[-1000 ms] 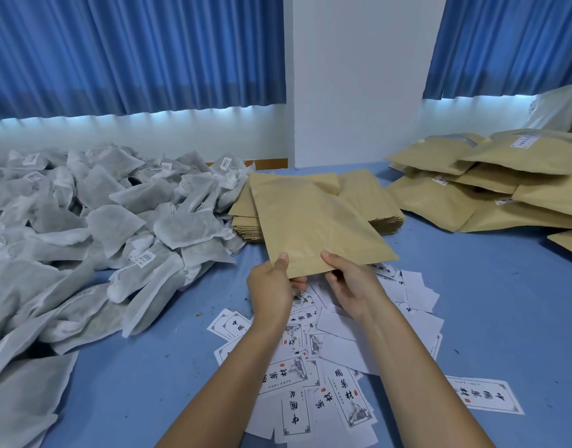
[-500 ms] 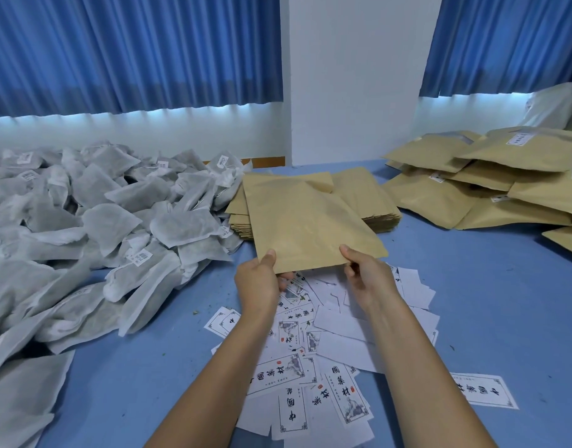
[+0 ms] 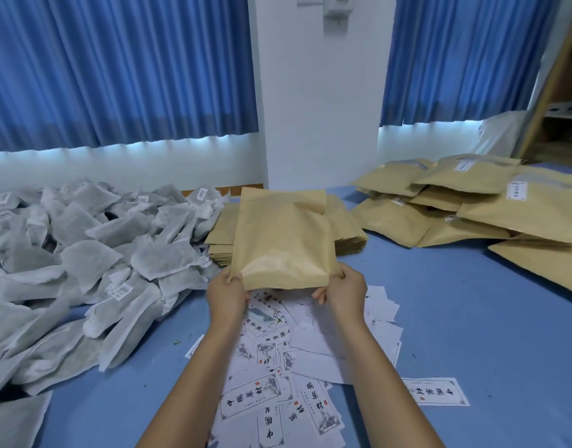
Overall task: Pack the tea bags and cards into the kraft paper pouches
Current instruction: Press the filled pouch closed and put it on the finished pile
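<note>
I hold one empty kraft paper pouch (image 3: 283, 240) tilted up above the table, its near edge toward me. My left hand (image 3: 226, 294) grips its near left corner and my right hand (image 3: 344, 292) grips its near right corner. Behind it lies a stack of flat empty pouches (image 3: 347, 231). A large heap of grey-white tea bags (image 3: 93, 263) covers the left side. White printed cards (image 3: 278, 376) lie scattered under my forearms.
Several filled, labelled kraft pouches (image 3: 472, 202) are piled at the right. A single card (image 3: 435, 391) lies apart at lower right on the blue table (image 3: 472, 318). Blue curtains and a white pillar stand behind; a wooden shelf edge is at far right.
Both hands have lifted the pouch and tipped it more upright, and spread out to its near corners. The view has tilted up.
</note>
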{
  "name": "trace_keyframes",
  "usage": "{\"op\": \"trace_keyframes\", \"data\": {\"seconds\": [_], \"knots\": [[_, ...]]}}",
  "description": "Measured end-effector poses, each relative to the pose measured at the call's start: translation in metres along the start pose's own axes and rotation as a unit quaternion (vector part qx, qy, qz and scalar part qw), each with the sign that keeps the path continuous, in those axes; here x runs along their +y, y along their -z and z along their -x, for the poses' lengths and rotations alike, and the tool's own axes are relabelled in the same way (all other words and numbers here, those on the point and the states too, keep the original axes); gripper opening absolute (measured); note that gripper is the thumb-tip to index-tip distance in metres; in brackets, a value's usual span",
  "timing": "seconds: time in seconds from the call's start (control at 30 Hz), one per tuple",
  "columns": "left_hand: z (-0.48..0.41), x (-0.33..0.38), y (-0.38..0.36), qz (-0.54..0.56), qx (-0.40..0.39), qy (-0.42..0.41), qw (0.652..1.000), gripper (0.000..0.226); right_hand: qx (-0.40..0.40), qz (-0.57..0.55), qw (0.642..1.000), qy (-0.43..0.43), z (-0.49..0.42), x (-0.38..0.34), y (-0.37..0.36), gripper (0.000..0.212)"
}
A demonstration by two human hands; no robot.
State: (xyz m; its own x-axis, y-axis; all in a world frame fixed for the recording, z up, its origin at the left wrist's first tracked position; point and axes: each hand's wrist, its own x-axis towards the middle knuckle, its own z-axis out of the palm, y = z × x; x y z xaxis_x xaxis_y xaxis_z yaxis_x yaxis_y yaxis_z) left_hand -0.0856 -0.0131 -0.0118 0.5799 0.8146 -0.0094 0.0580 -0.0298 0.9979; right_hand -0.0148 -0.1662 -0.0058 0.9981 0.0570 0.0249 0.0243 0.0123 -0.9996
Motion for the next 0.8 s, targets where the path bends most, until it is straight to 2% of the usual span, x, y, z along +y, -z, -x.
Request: {"op": "trace_keyframes", "data": {"seconds": [0.13, 0.17, 0.23, 0.3, 0.4, 0.57, 0.67, 0.73, 0.8], "knots": [[0.01, 0.02, -0.032, -0.013, -0.019, -0.059, 0.998, 0.024, 0.074, -0.014, 0.997, 0.029, -0.004, -0.008, 0.036, 0.027], [0.012, 0.024, -0.043, -0.014, -0.027, -0.07, 0.997, 0.029, 0.09, -0.018, 0.995, 0.035, -0.005, -0.009, 0.048, 0.025], [0.02, 0.033, -0.069, -0.007, -0.055, -0.078, 0.995, 0.034, 0.125, -0.029, 0.991, 0.039, -0.01, -0.01, 0.075, 0.028], [0.034, 0.037, -0.099, -0.004, -0.088, -0.088, 0.992, 0.021, 0.168, -0.054, 0.984, 0.027, -0.014, -0.01, 0.103, 0.037], [0.054, 0.036, -0.144, -0.012, -0.14, -0.105, 0.985, 0.03, 0.222, -0.089, 0.971, 0.004, -0.02, -0.004, 0.142, 0.04], [0.078, 0.032, -0.203, -0.02, -0.209, -0.089, 0.974, 0.044, 0.288, -0.149, 0.946, -0.032, -0.028, 0.007, 0.192, 0.028], [0.084, 0.045, -0.235, -0.026, -0.275, -0.089, 0.957, 0.038, 0.329, -0.204, 0.921, -0.034, -0.042, 0.002, 0.216, 0.024], [0.085, 0.07, -0.257, 0.026, -0.312, -0.095, 0.945, 0.03, 0.301, -0.263, 0.916, -0.011, -0.062, -0.018, 0.229, 0.023], [0.082, 0.1, -0.277, 0.164, -0.368, -0.034, 0.914, 0.034, 0.163, -0.355, 0.92, 0.032, -0.086, -0.048, 0.238, 0.02]]}}
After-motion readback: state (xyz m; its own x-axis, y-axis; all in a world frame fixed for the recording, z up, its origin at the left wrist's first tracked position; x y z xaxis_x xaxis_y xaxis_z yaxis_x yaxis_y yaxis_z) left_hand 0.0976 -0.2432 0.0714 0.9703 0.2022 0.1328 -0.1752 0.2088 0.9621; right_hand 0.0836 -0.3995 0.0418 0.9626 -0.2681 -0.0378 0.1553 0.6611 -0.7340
